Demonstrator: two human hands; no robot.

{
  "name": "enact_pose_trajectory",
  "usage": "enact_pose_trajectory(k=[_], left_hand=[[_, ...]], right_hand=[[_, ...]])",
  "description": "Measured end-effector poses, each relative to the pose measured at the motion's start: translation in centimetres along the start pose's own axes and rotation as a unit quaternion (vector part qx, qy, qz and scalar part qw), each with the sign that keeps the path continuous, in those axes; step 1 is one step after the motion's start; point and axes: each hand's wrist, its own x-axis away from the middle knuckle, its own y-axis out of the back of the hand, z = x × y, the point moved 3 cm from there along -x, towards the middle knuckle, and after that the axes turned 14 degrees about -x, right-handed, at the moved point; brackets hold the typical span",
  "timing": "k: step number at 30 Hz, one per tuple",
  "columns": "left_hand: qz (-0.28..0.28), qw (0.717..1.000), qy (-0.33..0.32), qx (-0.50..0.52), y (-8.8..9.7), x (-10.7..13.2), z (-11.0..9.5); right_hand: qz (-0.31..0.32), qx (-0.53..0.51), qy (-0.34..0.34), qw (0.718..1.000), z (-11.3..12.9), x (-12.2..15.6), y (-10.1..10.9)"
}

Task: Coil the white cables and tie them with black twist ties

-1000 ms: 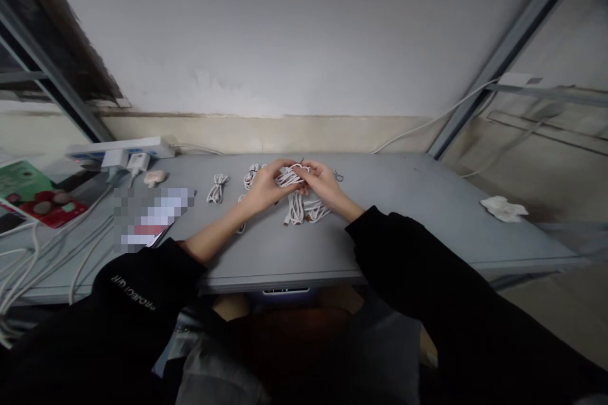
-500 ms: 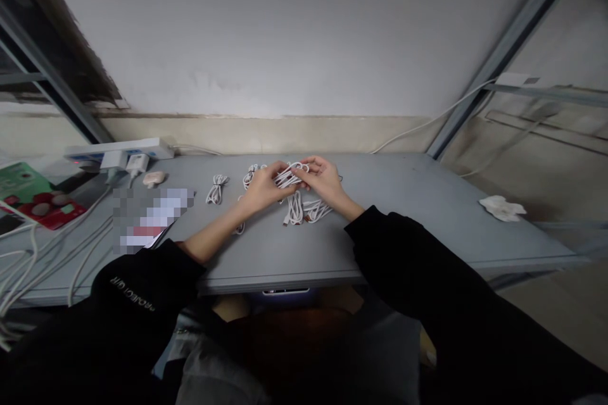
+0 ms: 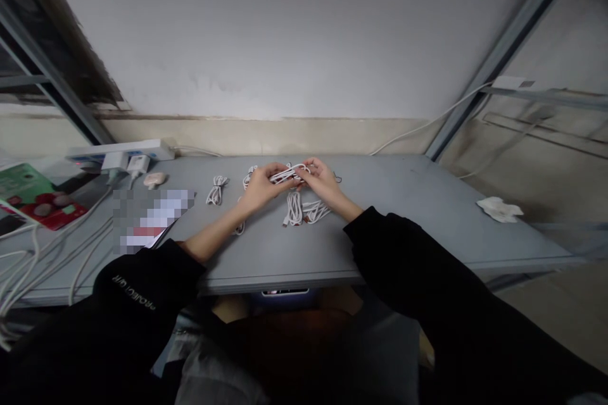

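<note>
Both hands meet over the middle of a grey table [image 3: 403,228]. My left hand [image 3: 259,188] and my right hand [image 3: 323,182] are each closed on one white coiled cable [image 3: 287,173], held between them just above the tabletop. Below it lie more bundled white cables [image 3: 301,209]. Another tied cable bundle [image 3: 216,190] rests to the left, and one more shows behind my left hand [image 3: 249,175]. A small dark tie [image 3: 337,176] lies past my right hand.
A white power strip [image 3: 118,153] with plugged-in adapters sits at the back left, with white cords [image 3: 42,253] trailing off the left edge. A red and green packet [image 3: 33,199] lies far left. A crumpled white tissue [image 3: 498,209] is at the right.
The coil between my hands has been flattened and lowered slightly. Both hands stay in the same spot, fingers shifting on the cable.
</note>
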Motion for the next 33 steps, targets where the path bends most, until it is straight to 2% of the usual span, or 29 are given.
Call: enact_pose_trajectory(k=[6,12,16,21,29,33], left_hand=[[-0.03,0.998,-0.042,-0.039,-0.1,0.0,0.3],[-0.047,0.995,-0.051,-0.069,-0.2,0.1,0.5],[-0.039,0.995,-0.053,-0.068,-0.2,0.0,0.7],[-0.058,0.993,-0.069,-0.07,-0.1,-0.5,1.1],[-0.004,1.0,0.002,-0.017,-0.1,-0.4,1.3],[0.002,1.0,-0.007,-0.009,0.0,-0.3,0.9]], right_hand=[[-0.001,-0.039,-0.033,0.999,0.1,0.2,-0.2],[-0.007,-0.062,-0.072,0.995,0.2,0.4,-0.5],[-0.006,-0.077,-0.073,0.994,0.1,0.4,-0.5],[0.0,-0.081,-0.08,0.993,0.3,0.6,-0.7],[0.003,-0.09,-0.095,0.991,0.6,0.7,-0.9],[0.009,-0.098,-0.09,0.991,0.7,0.7,-0.9]])
